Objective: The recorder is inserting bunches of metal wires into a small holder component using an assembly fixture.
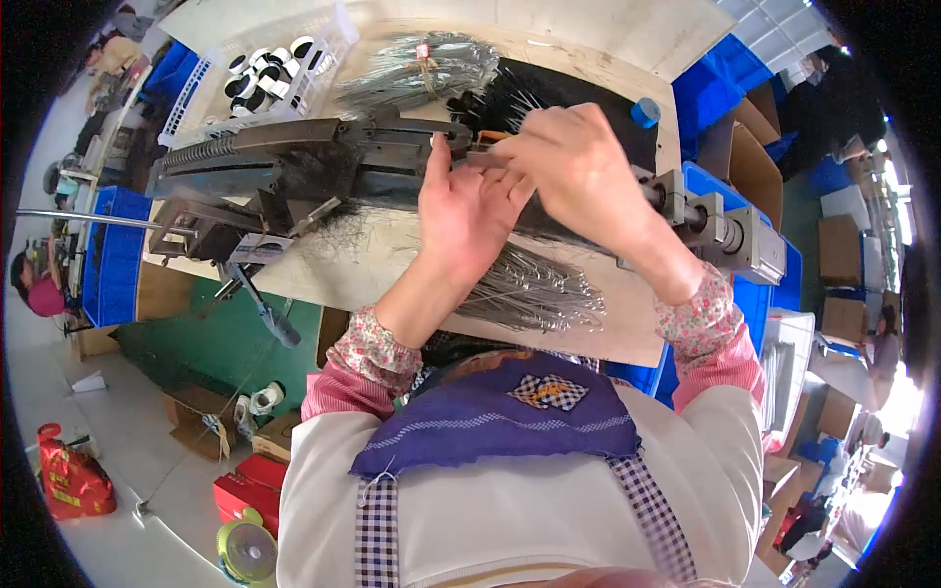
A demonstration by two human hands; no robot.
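My left hand [463,211] lies palm up at the right end of a long dark metal machine [304,157]. Its thumb points up beside the machine's end, and its fingers stretch toward my other hand. Over those fingertips, my right hand [578,162] is closed in a pinch; what it grips is hidden. An orange-brown strip [495,135] shows just beyond the fingers. Behind the hands is a bundle of thin metal wires [421,73] on the table. A second bundle of bent wires [534,284] lies on the near side, below my hands.
A white plastic crate [201,98] of black-and-white cylindrical pieces stands far left. Beyond my right hand are a blue round piece [645,113] and a metal cylinder assembly [720,225]. Blue bins [116,255] flank the wooden table [627,314]. A green fan [245,551] is low left.
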